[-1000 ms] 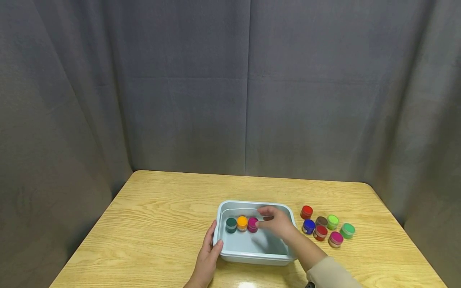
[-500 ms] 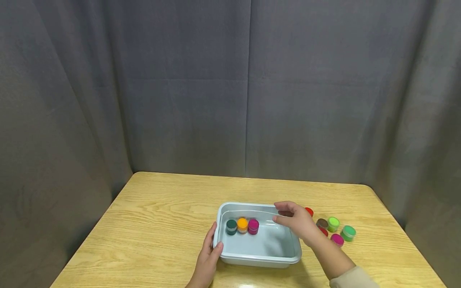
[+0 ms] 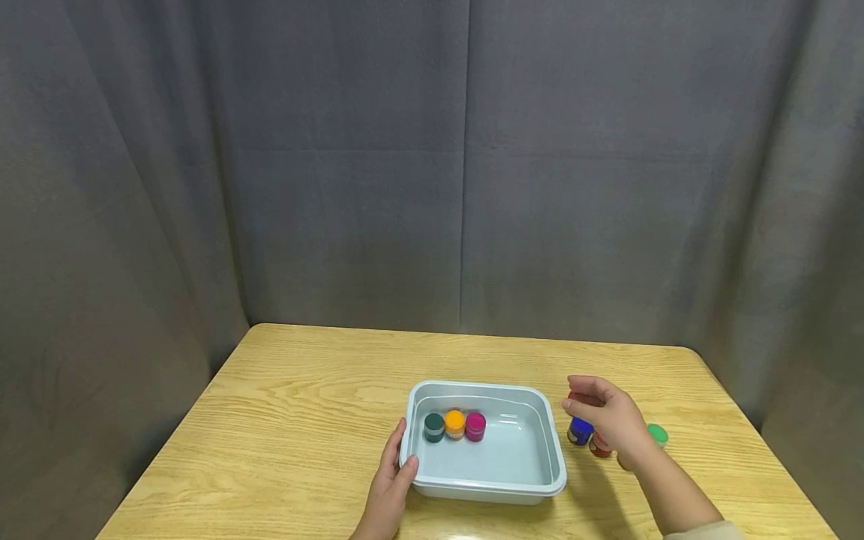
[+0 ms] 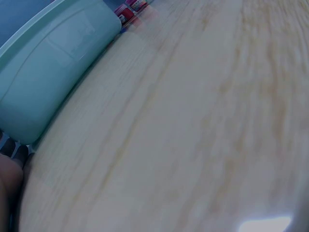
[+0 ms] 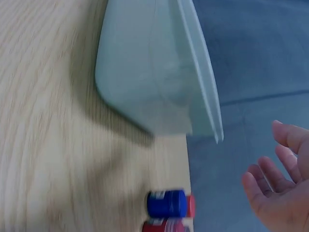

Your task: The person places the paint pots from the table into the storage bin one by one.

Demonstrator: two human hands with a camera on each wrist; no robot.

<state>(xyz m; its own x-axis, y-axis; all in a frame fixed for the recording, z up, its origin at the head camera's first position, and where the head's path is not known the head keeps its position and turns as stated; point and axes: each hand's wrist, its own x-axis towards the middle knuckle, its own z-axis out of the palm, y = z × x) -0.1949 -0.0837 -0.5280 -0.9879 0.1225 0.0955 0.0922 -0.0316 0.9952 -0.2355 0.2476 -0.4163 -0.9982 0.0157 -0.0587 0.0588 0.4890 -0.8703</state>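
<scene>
My left hand (image 3: 389, 484) grips the left end of a pale blue plastic tub (image 3: 486, 486), thumb on its rim. Inside the tub, a dark green jar (image 3: 434, 427), an orange jar (image 3: 455, 424) and a magenta jar (image 3: 475, 426) stand in a row. To the right of the tub my right hand (image 3: 610, 420) hovers over loose small jars, holding nothing; its fingers (image 5: 271, 174) are loosely bent in the right wrist view. Below it show a blue jar (image 3: 580, 431), a red jar (image 3: 600, 445) and a green jar (image 3: 658, 434). The hand hides others.
The tub stands near the front of a wooden table (image 3: 304, 420). Grey curtains (image 3: 351, 187) hang behind the table and along both sides. In the left wrist view, red and magenta jars (image 4: 125, 13) show beyond the tub.
My right hand has let go of the magenta jar in the tub and moved right, out over the loose jars. My left hand has kept its grip on the tub.
</scene>
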